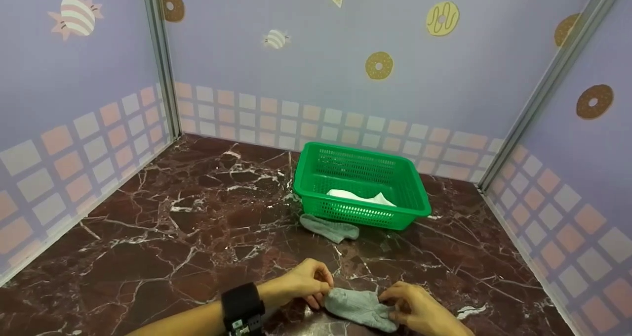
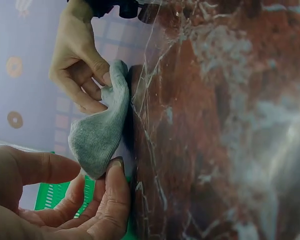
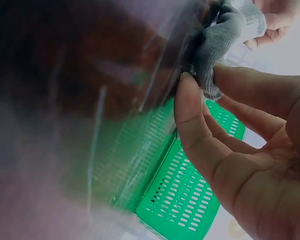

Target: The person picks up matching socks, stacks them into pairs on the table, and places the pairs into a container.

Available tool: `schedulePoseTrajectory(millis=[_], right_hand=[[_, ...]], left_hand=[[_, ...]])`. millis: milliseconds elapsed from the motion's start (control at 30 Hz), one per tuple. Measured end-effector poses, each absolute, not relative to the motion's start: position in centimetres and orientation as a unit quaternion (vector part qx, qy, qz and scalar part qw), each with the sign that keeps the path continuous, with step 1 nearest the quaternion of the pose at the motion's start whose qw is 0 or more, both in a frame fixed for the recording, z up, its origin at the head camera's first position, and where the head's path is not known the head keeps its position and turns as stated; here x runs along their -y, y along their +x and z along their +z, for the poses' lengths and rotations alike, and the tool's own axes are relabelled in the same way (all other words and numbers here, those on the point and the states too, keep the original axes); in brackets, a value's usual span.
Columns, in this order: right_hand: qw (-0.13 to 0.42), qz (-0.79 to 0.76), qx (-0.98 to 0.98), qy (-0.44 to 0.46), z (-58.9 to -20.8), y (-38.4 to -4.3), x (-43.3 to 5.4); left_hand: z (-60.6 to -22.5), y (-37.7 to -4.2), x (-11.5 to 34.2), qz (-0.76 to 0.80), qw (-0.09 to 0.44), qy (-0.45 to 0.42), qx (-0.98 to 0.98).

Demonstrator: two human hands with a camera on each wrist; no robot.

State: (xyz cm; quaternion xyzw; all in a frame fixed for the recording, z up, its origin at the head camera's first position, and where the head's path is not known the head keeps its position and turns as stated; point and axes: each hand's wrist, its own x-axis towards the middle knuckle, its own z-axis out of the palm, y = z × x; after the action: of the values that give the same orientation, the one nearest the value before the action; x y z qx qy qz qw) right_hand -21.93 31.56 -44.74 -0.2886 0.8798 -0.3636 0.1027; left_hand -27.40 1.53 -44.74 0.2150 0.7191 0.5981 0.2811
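Note:
A grey sock (image 1: 358, 306) lies near the front of the marble-patterned surface, raised a little between both hands in the left wrist view. My left hand (image 1: 303, 282) pinches its rounded left end, with thumb and fingers (image 2: 115, 195) on either side of the knit. At the opposite end my right hand (image 1: 419, 306) holds the edge between thumb and forefinger (image 3: 190, 107). The fabric bunches there in the right wrist view. Farther back, a second grey sock (image 1: 330, 228) lies flat along the near side of the green basket (image 1: 365, 210).
White cloth (image 1: 360, 196) lies inside the perforated basket, which stands toward the back wall. Patterned panels (image 1: 276, 79) enclose the dark red marbled surface (image 1: 163, 237) at the left, back and right. A black band (image 1: 242, 304) with a device circles the left wrist.

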Motion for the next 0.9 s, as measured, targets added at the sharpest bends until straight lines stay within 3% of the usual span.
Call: schedulePoseTrajectory(millis=[100,200,367,500,700,767,900], right_hand=[[0.101,-0.357,-0.883,-0.288,-44.6,-21.8,-31.6],[0.089,-0.349,-0.889,-0.283,-44.5,-21.9,-31.7],[0.026,-0.32,-0.902,-0.287,-44.6,-21.7,-31.6],[-0.014,-0.305,-0.907,-0.289,-44.6,-21.5,-31.5],[-0.017,-0.352,-0.892,-0.284,-44.3,-21.5,-31.1],[-0.017,-0.377,-0.878,-0.293,-44.3,-21.6,-30.8],[-0.042,-0.41,-0.853,-0.321,-44.3,-21.7,-30.2]], left_hand=[[-44.6,-27.5,-1.4,0.592,0.274,0.224,-0.724],[-44.7,-27.7,-1.4,0.564,0.228,0.248,-0.754],[-44.9,-29.4,-1.5,0.403,0.052,0.338,-0.849],[-44.6,-32.2,-1.5,0.279,-0.071,0.361,-0.887],[-44.8,-37.0,-2.1,0.123,-0.238,0.383,-0.884],[-45.1,-38.1,-2.4,0.061,-0.267,0.386,-0.881],[-45.6,-39.2,-2.9,-0.001,-0.258,0.385,-0.886]])
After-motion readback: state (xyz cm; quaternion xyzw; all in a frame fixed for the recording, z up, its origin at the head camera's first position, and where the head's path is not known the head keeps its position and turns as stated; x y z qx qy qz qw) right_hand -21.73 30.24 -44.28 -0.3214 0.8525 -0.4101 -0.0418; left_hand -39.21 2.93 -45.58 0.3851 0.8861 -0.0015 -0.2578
